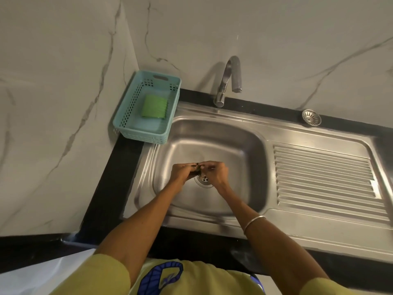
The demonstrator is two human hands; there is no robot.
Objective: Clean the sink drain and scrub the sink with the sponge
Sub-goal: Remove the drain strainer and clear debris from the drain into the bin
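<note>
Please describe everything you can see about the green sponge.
The green sponge is a roughly rectangular pad with ridges across its top face. It lies flat inside the light blue perforated plastic basket, toward the basket's far half, resting on its floor. The basket stands on the black counter at the sink's far left corner. Neither hand touches the sponge.

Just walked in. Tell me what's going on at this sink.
A person is working over the drain of a steel sink. The left hand and right hand meet just above it, pinching some dark gunk between the fingertips. The strainer lies on the counter behind the drainboard. The green sponge sits untouched in the basket by the tap, so scrubbing hasn't begun. No water is running.
</note>
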